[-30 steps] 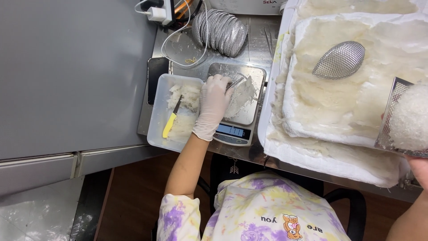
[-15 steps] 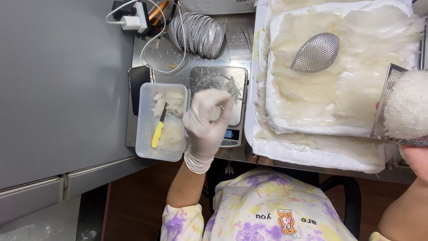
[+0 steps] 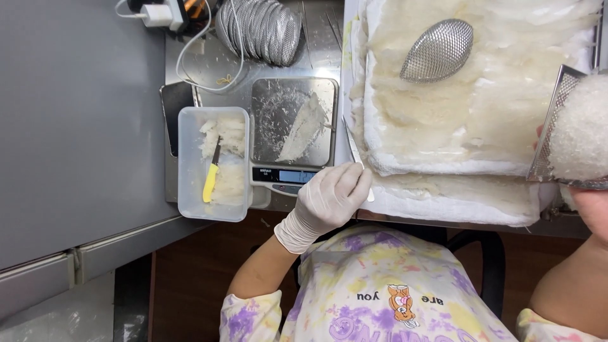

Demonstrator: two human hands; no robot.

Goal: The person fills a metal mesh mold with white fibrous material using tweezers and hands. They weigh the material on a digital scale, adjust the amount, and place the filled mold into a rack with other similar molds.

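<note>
My gloved left hand (image 3: 329, 197) rests at the table's front edge, just below the digital scale (image 3: 292, 174). Its fingers are closed around thin metal tweezers (image 3: 352, 142) that point up between the scale and the white towel (image 3: 443, 196). A white flaky piece (image 3: 304, 126) lies on the scale's steel plate. At the right edge, my bare right hand (image 3: 592, 209) holds a metal mesh tray (image 3: 550, 136) heaped with a white fibrous mass (image 3: 579, 130).
A clear plastic box (image 3: 190, 164) left of the scale holds white material and a yellow-handled knife (image 3: 210, 174). An oval mesh mould (image 3: 437, 50) lies on pale sheets over the towel. Stacked mesh moulds (image 3: 259, 28), a phone (image 3: 174, 114) and a charger with cables (image 3: 155, 14) sit behind.
My left hand has left the scale and box, moving right and toward the table's front edge, where it now grips the tweezers. A white piece now lies uncovered on the scale plate.
</note>
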